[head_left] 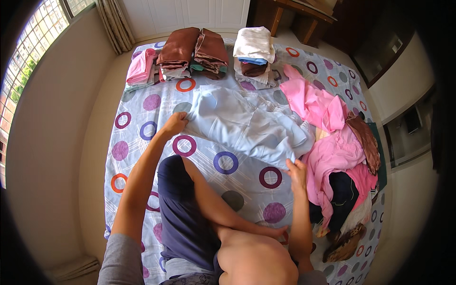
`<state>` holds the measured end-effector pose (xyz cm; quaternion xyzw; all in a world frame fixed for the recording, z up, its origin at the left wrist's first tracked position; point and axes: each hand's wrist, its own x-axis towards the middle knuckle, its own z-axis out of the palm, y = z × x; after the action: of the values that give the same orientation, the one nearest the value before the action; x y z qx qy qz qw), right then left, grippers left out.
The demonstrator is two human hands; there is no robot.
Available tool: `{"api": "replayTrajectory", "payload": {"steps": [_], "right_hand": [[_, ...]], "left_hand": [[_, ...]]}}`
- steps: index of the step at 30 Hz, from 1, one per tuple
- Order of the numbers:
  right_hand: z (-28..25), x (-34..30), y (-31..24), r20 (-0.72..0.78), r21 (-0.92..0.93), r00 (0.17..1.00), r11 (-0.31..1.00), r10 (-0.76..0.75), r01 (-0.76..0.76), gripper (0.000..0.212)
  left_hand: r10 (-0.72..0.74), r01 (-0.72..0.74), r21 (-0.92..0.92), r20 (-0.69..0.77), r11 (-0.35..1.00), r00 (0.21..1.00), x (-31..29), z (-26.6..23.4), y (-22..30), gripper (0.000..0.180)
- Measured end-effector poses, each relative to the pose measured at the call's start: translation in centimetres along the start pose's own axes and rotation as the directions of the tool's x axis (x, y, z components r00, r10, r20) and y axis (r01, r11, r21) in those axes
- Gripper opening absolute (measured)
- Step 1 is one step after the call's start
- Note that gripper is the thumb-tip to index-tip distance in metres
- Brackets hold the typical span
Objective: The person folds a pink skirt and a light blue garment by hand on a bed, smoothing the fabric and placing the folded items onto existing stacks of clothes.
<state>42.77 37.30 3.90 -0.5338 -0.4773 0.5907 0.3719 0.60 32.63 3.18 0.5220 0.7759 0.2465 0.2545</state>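
Left hand (176, 123) and right hand (297, 175) pinch rumpled light-blue cloth (249, 124); tugging could drag crumpled pink fabric (335, 153), perhaps touching, at three o'clock.

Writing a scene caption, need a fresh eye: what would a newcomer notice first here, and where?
First, the pale blue garment spread mid-bed, its near edge gripped by the left hand and right hand. Then the loose, mostly pink heap of clothes on the right, contrasting with the folded stacks along the far side. All lie on a bedsheet patterned with bold rings and dots.
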Motion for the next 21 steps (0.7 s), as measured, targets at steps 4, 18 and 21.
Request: {"api": "replayTrajectory", "payload": {"steps": [4, 18, 21], "right_hand": [[0.8, -1.1, 1.4, 0.005, 0.101, 0.998, 0.993, 0.057, -0.057, 0.022], [-2.6, -5.3, -12.4, -0.074, 0.044, 0.907, 0.907, -0.415, 0.418, 0.014], [-2.2, -4.6, -16.5, -0.046, 0.0, 0.849, 0.85, -0.527, 0.527, 0.015]], "left_hand": [[-0.126, 0.087, -0.256, -0.139, 0.963, 0.982, -1.4, 1.6, -0.6, 0.038], [0.63, -0.631, -0.08, -0.039, 0.772, 0.776, -9.1, -9.0, 10.4, 0.035], [0.455, -0.456, 0.177, 0.047, 0.872, 0.889, -8.3, -11.5, 13.1, 0.034]]}}
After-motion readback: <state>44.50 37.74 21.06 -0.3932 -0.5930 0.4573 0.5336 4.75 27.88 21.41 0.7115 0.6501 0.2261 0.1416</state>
